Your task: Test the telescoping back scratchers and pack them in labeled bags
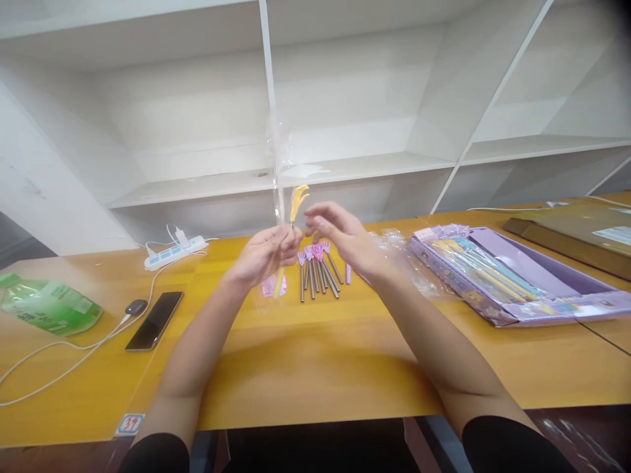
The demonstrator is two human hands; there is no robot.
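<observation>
My left hand (266, 255) is closed around a yellow back scratcher (298, 200), whose hand-shaped head points up. A clear plastic sleeve (277, 171) stands up from the same grip, beside the scratcher's head. Just right of that head is my right hand (348, 242), fingers bent and apart with nothing visible in them. On the table behind and below both hands lie several back scratchers (318, 272) with pink and purple heads and metal shafts. Small pink cards (273, 285) show under my left hand.
At right stands a purple display box (497, 309) of packaged yellow and blue scratchers, with crumpled clear wrappers (424, 272) beside it and a cardboard box (576, 233) beyond. At left are a phone (155, 320), green bottle (52, 305), power strip (175, 253) and white cables.
</observation>
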